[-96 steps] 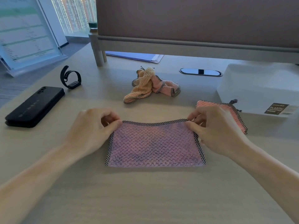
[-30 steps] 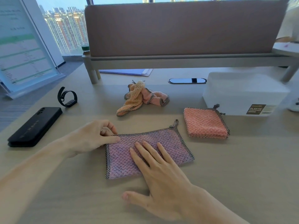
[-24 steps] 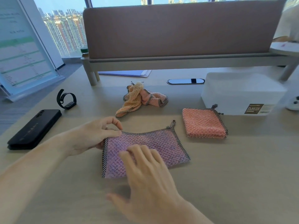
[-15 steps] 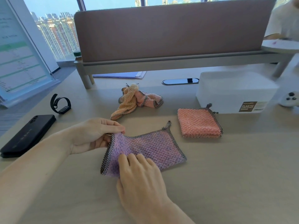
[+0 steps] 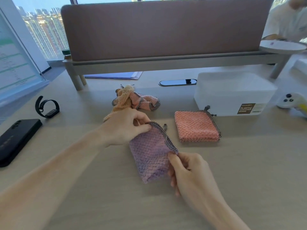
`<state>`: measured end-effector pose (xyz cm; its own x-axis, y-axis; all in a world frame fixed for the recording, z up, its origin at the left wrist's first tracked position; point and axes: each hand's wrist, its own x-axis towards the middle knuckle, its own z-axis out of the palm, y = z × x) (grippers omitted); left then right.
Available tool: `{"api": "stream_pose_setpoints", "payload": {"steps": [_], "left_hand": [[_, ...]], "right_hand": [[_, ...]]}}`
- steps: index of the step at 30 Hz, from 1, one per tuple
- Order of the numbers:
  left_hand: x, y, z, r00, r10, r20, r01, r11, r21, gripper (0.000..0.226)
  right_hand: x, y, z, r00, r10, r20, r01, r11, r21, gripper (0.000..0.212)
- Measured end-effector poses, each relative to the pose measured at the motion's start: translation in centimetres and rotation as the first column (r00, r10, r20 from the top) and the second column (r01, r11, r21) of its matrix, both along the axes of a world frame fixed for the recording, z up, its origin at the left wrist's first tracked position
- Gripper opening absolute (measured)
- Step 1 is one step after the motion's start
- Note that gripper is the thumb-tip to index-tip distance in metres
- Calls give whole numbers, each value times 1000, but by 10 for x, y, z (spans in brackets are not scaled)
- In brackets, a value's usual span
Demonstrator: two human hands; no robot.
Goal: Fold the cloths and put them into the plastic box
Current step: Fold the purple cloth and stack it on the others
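A purple cloth [image 5: 149, 155] with a checked border lies folded into a narrow shape at the middle of the desk. My left hand [image 5: 124, 128] pinches its far corner and my right hand [image 5: 186, 170] pinches its near right corner. A folded orange-pink cloth [image 5: 196, 127] lies to the right, just in front of the white plastic box [image 5: 232, 93]. Two crumpled cloths, one tan [image 5: 123, 98] and one pink [image 5: 146, 102], sit in a heap behind my left hand.
A black phone [image 5: 15, 140] and a black wristband [image 5: 47, 107] lie at the left. A white controller [image 5: 290, 101] sits right of the box. A desk divider [image 5: 162, 30] on legs runs along the back, with blue papers [image 5: 116, 75] under it.
The purple cloth's left half has been folded over to the right, so it is now narrower. My left hand moved right with the edge; my right hand went from pressing flat to pinching the corner.
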<state>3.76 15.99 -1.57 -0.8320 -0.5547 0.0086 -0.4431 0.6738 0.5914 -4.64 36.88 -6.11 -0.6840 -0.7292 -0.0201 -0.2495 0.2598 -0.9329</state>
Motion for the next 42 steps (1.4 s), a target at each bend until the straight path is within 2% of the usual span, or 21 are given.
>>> {"api": "stream_pose_setpoints", "payload": {"steps": [3,7,15,22,25,27,29,32,34,37,42], "left_hand": [[-13,4,-10,998,-43,49,44,999,-16,8],[-16,1,-28,999,-19,34,21,998,-56,8],[-19,10,-31,993,-3,-115,-12,991,-130,6],[-26,16,-42,987,-18,-160,-4,991,-135,5],[-25,16,-44,986,-23,-166,-2,989,-146,5],[-24,17,-44,986,-39,-163,13,987,-159,5],[-23,17,-42,986,-83,-146,53,979,-196,11],[-23,17,-40,985,-122,-119,93,970,-226,15],[-25,16,-41,987,-111,-119,83,972,-219,9],[-26,15,-43,985,-75,-158,42,978,-203,6],[-26,17,-47,981,-28,-193,-8,983,-183,5]], "right_hand": [[-8,3,-6,995,0,-99,5,999,52,44],[-10,5,-6,991,23,-130,-12,996,83,37],[-16,8,0,997,55,-55,-44,982,186,32],[-22,14,-4,999,10,-44,-2,983,181,37],[-24,17,-2,987,-43,-158,69,984,162,47],[-25,18,3,963,-67,-261,105,985,136,41],[-25,18,4,953,-35,-300,75,989,124,40],[-25,16,-3,941,4,-338,30,995,94,27],[-26,15,-7,939,-4,-344,32,997,77,23],[-31,15,-11,949,-29,-315,57,995,79,28],[-36,15,-13,954,-23,-300,70,987,147,32]]}}
